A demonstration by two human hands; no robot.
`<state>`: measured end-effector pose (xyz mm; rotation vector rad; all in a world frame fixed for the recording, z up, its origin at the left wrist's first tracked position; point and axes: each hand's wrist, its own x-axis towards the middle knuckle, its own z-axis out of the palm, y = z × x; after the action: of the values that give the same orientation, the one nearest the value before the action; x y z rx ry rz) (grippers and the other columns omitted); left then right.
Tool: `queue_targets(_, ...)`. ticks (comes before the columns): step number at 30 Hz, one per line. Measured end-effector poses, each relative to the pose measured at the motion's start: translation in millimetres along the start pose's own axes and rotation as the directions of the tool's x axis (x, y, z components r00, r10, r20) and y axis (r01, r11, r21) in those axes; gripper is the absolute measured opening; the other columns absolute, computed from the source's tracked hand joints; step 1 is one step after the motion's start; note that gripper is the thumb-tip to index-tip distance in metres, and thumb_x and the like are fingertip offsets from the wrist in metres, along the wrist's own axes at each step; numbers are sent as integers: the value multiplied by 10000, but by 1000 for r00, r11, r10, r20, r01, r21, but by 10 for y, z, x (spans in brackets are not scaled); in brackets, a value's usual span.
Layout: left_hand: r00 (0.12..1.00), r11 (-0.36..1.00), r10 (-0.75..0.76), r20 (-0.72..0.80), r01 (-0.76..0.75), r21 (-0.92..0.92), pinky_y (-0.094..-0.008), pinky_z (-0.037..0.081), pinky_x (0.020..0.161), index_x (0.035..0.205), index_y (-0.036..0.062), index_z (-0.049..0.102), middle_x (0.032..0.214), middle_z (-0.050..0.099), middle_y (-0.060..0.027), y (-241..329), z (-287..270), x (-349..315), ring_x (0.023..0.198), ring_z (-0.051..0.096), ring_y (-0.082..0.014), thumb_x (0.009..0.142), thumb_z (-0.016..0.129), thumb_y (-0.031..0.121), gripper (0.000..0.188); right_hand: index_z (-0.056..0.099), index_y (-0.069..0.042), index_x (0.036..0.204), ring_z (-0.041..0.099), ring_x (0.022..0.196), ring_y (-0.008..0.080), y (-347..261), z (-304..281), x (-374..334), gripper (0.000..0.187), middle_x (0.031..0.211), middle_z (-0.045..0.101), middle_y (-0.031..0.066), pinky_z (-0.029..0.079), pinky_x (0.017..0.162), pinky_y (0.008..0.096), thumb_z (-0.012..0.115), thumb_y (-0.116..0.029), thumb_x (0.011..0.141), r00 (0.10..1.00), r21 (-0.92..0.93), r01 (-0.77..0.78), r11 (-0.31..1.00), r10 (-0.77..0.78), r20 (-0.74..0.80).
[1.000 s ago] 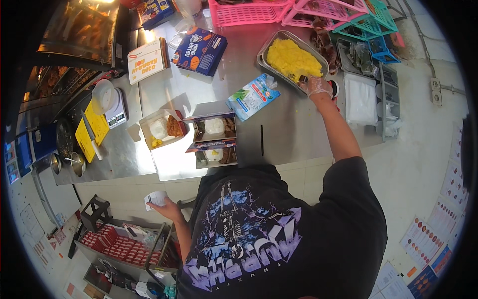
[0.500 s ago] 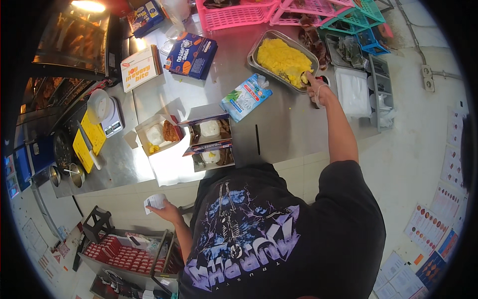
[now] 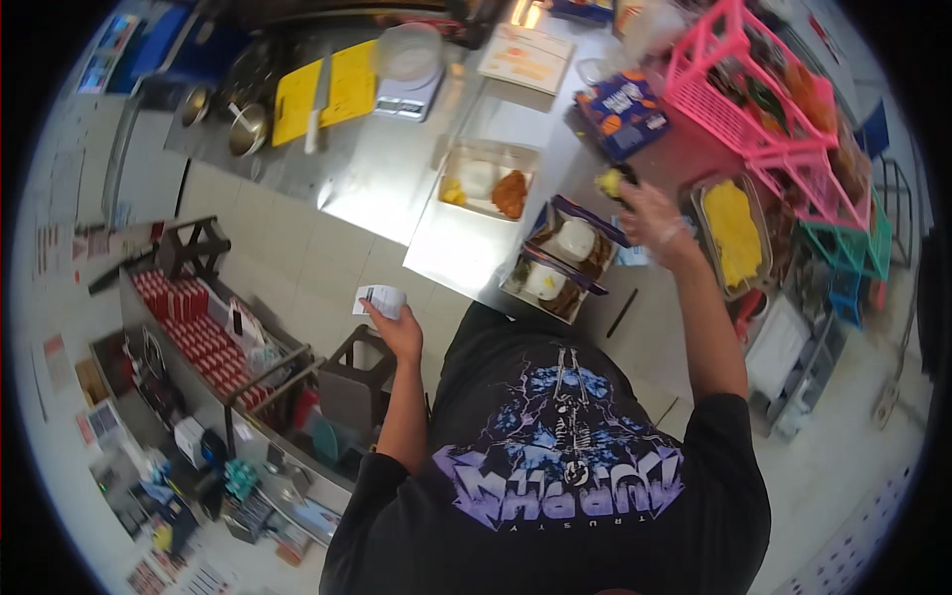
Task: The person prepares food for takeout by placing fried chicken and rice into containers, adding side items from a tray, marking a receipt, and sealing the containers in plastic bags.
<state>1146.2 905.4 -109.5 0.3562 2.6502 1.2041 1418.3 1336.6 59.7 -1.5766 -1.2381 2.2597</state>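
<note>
My right hand (image 3: 656,222) is closed on a dark-handled scoop (image 3: 625,177), which carries a lump of yellow food, perhaps scrambled egg. It hovers over the counter beside two dark blue meal boxes; one box (image 3: 561,210) stands with its lid up. White rice mounds (image 3: 576,239) and brown pieces lie in them. To their left, an open box (image 3: 476,206) holds rice, a piece of fried chicken (image 3: 510,193) and some yellow food. A metal tray (image 3: 762,213) of the same yellow food sits right of my hand. My left hand (image 3: 401,331) pinches a white paper slip (image 3: 381,299) off the counter's front edge.
Folded blue boxes (image 3: 625,114) and a white box stack (image 3: 526,58) lie at the back. Pink baskets (image 3: 709,94) stand far right. A scale (image 3: 405,102), a knife (image 3: 318,104) and a yellow cutting board (image 3: 352,84) are leftward. A drawer of red packs (image 3: 198,337) is lower left.
My right hand has moved left from the tray, bringing a scoop of yellow food towards the meal boxes. My left hand still holds the paper slip. The view has turned left.
</note>
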Motion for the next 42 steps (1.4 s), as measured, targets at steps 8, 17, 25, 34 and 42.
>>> queue_targets(8,966,975,-203,-162,183,-126,-438,303,1250,1683,-36,55,1669,292,-333,-316,-188,-366,1541,372,-414,922,631,8,956,355,40,1571,640,1255,461,30,2197,926,627,1362,632,340,480,1105,489,493,-324,1079,969,-951,238,196,-109,220)
queue_targets(17,884,909,-414,-217,390,-146,-460,371,1217,1690,-9,66,1660,312,-323,-896,-442,-651,1474,462,-413,917,664,22,978,416,-10,1553,621,1289,448,667,2233,1317,582,1266,709,276,489,1088,486,553,-173,1012,901,-878,266,398,-426,79)
queue_targets(25,972,980,-182,-149,192,50,-467,354,1232,1674,-49,137,1617,379,-346,-1757,-388,-556,1487,442,-436,911,721,122,976,565,-68,1103,530,591,114,208,744,189,166,781,617,60,433,531,259,664,-125,983,957,376,266,888,-291,10)
queue_targets(34,996,994,-24,87,33,-106,-432,363,1216,1650,-119,70,1619,362,-346,-1022,-308,106,1469,459,-398,931,656,123,959,506,-136,1478,704,1086,437,1334,-2154,-567,546,1147,718,280,548,915,530,636,-342,990,504,-658,-581,479,-423,-753)
queue_targets(42,994,998,13,107,-7,-61,-430,354,1224,1655,-113,34,1645,314,-323,-535,-345,355,1502,412,-384,942,640,69,953,535,-188,1520,651,1218,397,1602,-2359,-309,590,1295,692,181,531,995,527,677,-203,948,412,-685,-621,381,-585,-699)
